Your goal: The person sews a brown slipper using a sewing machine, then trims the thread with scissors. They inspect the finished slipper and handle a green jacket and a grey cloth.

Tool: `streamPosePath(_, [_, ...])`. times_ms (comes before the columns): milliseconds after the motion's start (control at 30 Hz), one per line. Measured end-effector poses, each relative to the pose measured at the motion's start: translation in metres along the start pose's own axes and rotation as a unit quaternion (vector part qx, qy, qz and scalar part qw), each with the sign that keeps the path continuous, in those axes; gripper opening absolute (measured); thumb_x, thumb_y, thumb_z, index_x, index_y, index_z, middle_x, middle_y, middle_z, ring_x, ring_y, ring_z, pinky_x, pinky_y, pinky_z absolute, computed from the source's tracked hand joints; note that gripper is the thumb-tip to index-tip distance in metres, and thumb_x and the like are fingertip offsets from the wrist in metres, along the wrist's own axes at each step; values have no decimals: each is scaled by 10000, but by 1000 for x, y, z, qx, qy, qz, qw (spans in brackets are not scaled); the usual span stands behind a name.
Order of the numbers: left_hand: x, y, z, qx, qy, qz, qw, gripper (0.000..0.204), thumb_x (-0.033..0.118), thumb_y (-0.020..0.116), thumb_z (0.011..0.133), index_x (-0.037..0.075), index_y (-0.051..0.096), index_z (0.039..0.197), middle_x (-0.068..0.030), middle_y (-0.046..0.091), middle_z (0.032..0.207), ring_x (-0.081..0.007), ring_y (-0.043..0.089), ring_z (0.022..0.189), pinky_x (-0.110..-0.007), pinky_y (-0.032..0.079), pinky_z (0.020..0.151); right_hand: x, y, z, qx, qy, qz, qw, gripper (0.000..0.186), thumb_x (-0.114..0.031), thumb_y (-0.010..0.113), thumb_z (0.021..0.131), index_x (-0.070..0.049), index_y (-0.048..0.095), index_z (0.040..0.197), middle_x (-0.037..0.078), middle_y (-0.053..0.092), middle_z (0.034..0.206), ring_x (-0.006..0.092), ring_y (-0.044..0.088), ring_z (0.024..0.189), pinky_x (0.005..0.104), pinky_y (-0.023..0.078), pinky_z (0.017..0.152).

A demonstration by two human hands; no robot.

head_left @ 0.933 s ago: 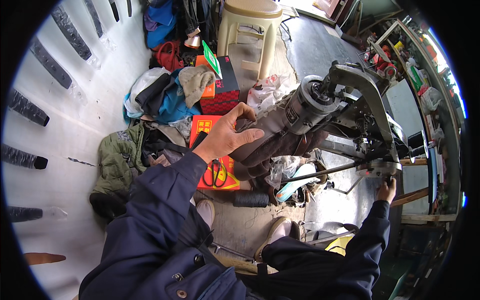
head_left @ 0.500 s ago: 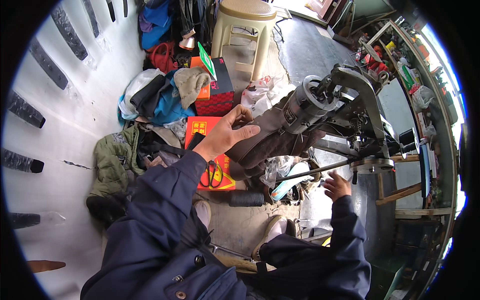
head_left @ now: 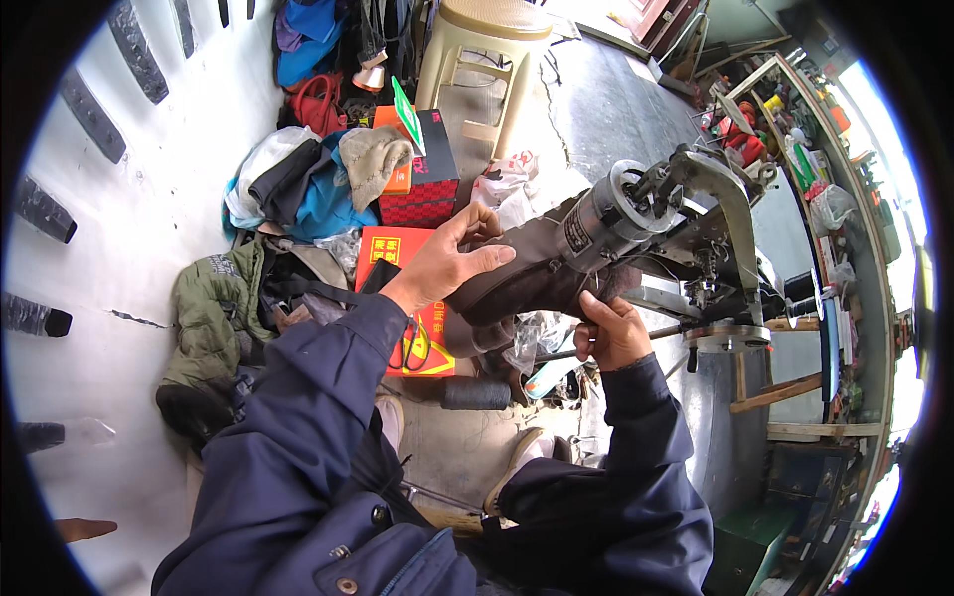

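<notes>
A dark brown leather boot (head_left: 502, 285) with a fuzzy lining sits at the grey metal sewing machine (head_left: 616, 214), its right part beneath the machine's round head. My left hand (head_left: 449, 260) grips the boot's left side, thumb lying along the leather and fingers curled over the far edge. At the near right edge, by the fuzzy lining, my right hand (head_left: 616, 335) pinches the boot with thumb and bent fingers. The machine's frame and the boot hide where the needle meets the leather.
Below the boot lie a red-and-yellow box (head_left: 434, 333) with black-handled scissors (head_left: 410, 348), and a dark thread spool (head_left: 475, 395). Clothes (head_left: 214, 318) are heaped on the left. A beige stool (head_left: 487, 60) stands behind; cluttered shelving (head_left: 845, 298) runs along the right.
My right hand has moved left and up from beside the machine's lower rod to the boot's edge and closed there. My left hand keeps its hold. The whole view has shifted slightly.
</notes>
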State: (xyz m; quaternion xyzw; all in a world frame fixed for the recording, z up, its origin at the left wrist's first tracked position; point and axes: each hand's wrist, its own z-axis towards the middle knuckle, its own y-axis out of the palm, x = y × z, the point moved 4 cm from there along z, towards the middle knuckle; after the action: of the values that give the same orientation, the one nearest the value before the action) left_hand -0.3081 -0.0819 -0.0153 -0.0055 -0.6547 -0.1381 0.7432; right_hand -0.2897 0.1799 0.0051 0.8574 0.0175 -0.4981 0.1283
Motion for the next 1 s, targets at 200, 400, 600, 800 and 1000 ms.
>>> streamPosePath(200, [-3, 0, 1, 0, -4, -10, 1000, 354, 256, 804, 908, 98, 548, 1093, 32, 518, 1036, -72, 506, 990, -257, 435, 919, 3, 11, 12, -1, -12, -26, 1000, 71, -128, 734, 955, -104, 667, 951, -56, 568, 698, 52, 410, 456, 282, 448, 480])
streamPosePath(400, [-5, -1, 1, -2, -26, -46, 999, 355, 258, 806, 902, 101, 550, 1092, 33, 515, 1019, -80, 507, 966, -254, 438, 901, 7, 20, 7, 17, -33, 26, 999, 49, -81, 705, 955, -77, 656, 962, -66, 554, 692, 40, 394, 453, 294, 484, 536])
streamPosePath(600, [-5, -1, 0, 9, -15, -18, 1000, 356, 264, 804, 904, 95, 558, 1098, 35, 515, 1004, -80, 503, 950, -258, 436, 901, 1, 14, 12, -29, -3, -22, 999, 71, -83, 684, 973, -102, 646, 1030, -64, 566, 746, 39, 386, 459, 310, 509, 565])
streamPosePath(800, [-4, -1, 0, 10, -4, 2, 1000, 361, 288, 797, 909, 93, 552, 1087, 31, 516, 1003, -85, 503, 950, -262, 436, 904, 5, 15, 13, -94, 8, 63, 994, 120, -67, 636, 999, -145, 622, 1088, -67, 551, 807, 53, 363, 514, 301, 426, 595])
streamPosePath(1000, [-5, -2, 2, 12, 10, 20, 1000, 386, 304, 805, 897, 89, 550, 1091, 13, 535, 1023, -108, 513, 980, -282, 431, 942, 17, 14, 19, -110, 11, 111, 988, 89, -91, 653, 984, -134, 637, 1060, -46, 578, 831, 68, 393, 588, 289, 379, 598])
